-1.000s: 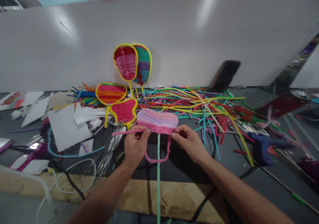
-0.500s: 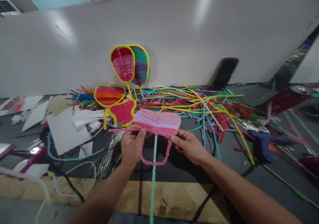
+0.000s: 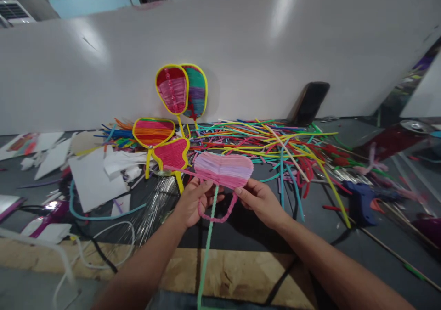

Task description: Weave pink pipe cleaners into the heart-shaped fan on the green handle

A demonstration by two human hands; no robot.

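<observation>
Between my hands is a pipe cleaner fan (image 3: 223, 168), its upper part filled with lilac and pink rows and its lower part an open pink twisted loop. A light green twisted stem (image 3: 208, 241) runs down from its middle. My left hand (image 3: 197, 199) pinches the lower left edge, thumb in front, some fingers behind the loop. From that hand a loose pink pipe cleaner end (image 3: 177, 169) sticks out to the left. My right hand (image 3: 258, 200) grips the right edge between thumb and fingers, where the filled part meets the loop.
Finished yellow-rimmed fans (image 3: 172, 89) lean on the white board (image 3: 241, 53). Loose pipe cleaners (image 3: 248, 135) lie in a heap behind my hands. At the right are a phone (image 3: 311, 102), a blue glue gun (image 3: 360, 202) and a can (image 3: 396, 138). White paper pieces (image 3: 94, 181) lie left.
My left hand has moved right and inward along the lower edge, its fingers now behind the loop. The fan has shifted slightly right, and the loose pink end now slants up to the left.
</observation>
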